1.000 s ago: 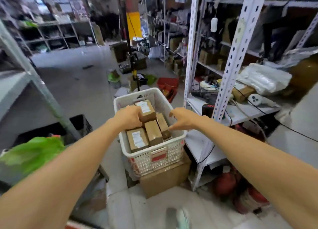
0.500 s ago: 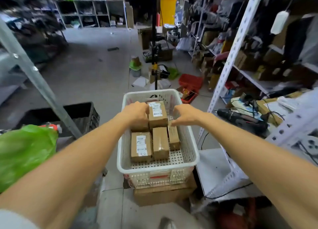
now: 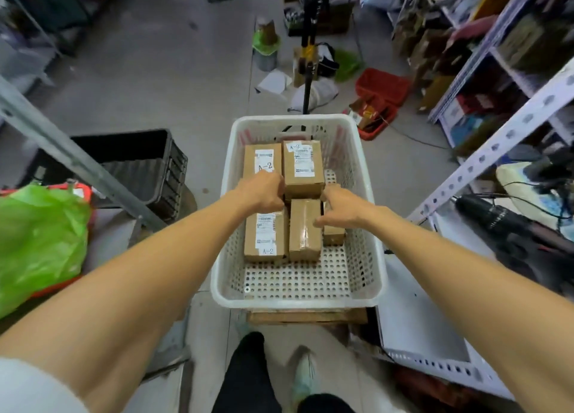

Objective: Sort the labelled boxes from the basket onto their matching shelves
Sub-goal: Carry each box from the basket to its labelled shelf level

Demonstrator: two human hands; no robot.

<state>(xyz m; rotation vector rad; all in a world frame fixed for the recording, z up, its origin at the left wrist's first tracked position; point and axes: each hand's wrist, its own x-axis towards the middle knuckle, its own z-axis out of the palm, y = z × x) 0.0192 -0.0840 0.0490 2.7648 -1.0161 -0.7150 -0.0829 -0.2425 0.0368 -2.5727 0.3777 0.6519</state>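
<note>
Labelled brown cardboard box, in white perforated plastic basket, lies between hands: left hand curled on near corner, grip of right hand cannot be told. Slip risked by end-only hold.

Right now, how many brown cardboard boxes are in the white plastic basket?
5: far-left brown cardboard box; far-right box between left hand and right hand; near-left box; near-middle box; small near-right box, partly behind the right hand. Others may hide underneath.
</note>
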